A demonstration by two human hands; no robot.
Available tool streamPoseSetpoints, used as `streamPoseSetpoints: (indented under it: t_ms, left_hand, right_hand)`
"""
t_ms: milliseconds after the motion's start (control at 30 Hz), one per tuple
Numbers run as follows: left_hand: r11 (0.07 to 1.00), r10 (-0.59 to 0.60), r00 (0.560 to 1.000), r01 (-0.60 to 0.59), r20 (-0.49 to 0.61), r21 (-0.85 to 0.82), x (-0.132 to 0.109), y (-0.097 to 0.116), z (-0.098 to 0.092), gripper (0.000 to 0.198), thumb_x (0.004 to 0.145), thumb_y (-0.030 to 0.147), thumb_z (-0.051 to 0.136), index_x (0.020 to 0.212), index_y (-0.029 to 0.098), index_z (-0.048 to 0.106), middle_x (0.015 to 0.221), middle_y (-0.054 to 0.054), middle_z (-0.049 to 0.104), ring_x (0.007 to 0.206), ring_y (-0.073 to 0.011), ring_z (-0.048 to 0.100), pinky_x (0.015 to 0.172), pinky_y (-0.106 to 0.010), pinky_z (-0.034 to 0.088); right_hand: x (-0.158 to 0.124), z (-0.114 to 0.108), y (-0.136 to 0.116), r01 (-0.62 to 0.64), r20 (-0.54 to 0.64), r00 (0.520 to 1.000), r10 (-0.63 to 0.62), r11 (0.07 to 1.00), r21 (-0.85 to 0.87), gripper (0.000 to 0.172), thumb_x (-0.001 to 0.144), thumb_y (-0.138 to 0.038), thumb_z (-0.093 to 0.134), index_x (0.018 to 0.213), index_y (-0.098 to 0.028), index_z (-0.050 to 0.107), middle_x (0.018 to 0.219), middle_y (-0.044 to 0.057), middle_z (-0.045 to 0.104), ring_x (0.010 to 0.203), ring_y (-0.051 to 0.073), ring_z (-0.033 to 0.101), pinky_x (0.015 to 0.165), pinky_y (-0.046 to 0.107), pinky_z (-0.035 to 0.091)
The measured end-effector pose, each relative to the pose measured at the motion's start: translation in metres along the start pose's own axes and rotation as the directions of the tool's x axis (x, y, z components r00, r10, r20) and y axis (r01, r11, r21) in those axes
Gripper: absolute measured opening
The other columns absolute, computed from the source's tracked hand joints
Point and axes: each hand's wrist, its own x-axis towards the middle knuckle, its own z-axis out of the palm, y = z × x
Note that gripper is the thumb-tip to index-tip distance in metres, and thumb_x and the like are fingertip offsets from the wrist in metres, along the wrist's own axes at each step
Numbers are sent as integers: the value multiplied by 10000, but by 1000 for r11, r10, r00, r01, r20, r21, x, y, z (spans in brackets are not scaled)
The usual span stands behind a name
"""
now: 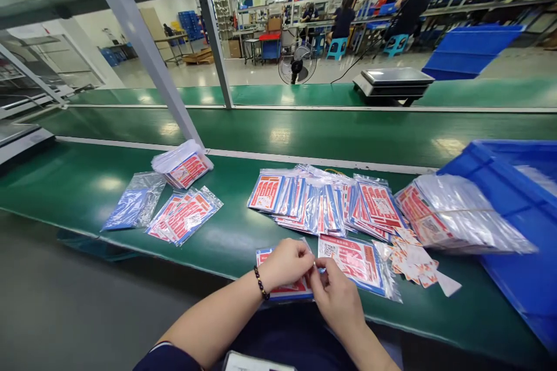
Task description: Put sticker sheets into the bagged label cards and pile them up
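Nearest the viewer, the person's left hand (285, 266), with a beaded bracelet (261, 283) at the wrist, meets the right hand (337, 293) fingertip to fingertip. Each grip is a narrow pinch; what lies between the fingertips is too small to tell. Directly beneath the left hand, at the near edge of the green counter (235, 237), lies a printed packet (298, 288), partly covered, its long axis running roughly left to right. The pinch stands over its right end; the left hand is the nearer to its middle. Just right of it, a second printed packet (348, 258) slants down to the right, its clear flap pointing toward loose printed cards (411, 258). Beyond lie a spread row of packets (300, 203) and, to the right, a banded bundle (456, 211) against a blue bin (509, 278). Fanned packets (187, 217) lie well to the left. Farther back are a green conveyor belt (313, 127), a platform scale (391, 81) and a fan (297, 64); beyond these, co-workers sit on blue stools (337, 48).
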Motion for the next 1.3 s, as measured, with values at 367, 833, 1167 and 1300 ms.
streamPoseSetpoints:
  t_ms: [367,833,1167,1300]
  left_hand:
    - [998,68,998,-68,12,19,-2,-5,-3,295,758,388,477,665,108,479,528,-7,482,430,-71,442,417,-164,320]
    - [993,62,995,-69,81,91,-12,-11,-13,167,725,257,393,623,124,383,536,-1,474,464,-99,498,419,-161,318]
    - [961,242,969,-246,48,122,-10,6,-7,269,806,271,393,600,100,423,558,-2,450,519,-62,390,484,-168,291]
    - [870,485,875,-482,-3,98,-27,16,-16,248,848,259,419,673,100,492,641,-14,497,615,-75,449,605,-184,365]
  right_hand:
    - [17,-20,8,-171,330,942,65,938,303,402,856,-449,361,667,-123,500,632,32,513,613,122,454,563,231,321]
    - [19,-12,26,-36,-66,998,19,961,-273,293,871,-354,355,744,-155,529,688,43,549,623,158,508,579,274,308]
    - [22,-22,-3,99,304,932,-198,945,312,234,824,-202,380,816,-141,606,934,89,561,895,170,530,793,303,425]
    - [26,-9,12,-180,368,928,-58,795,580,242,786,-332,529,780,-103,610,740,61,589,703,145,529,685,267,423]
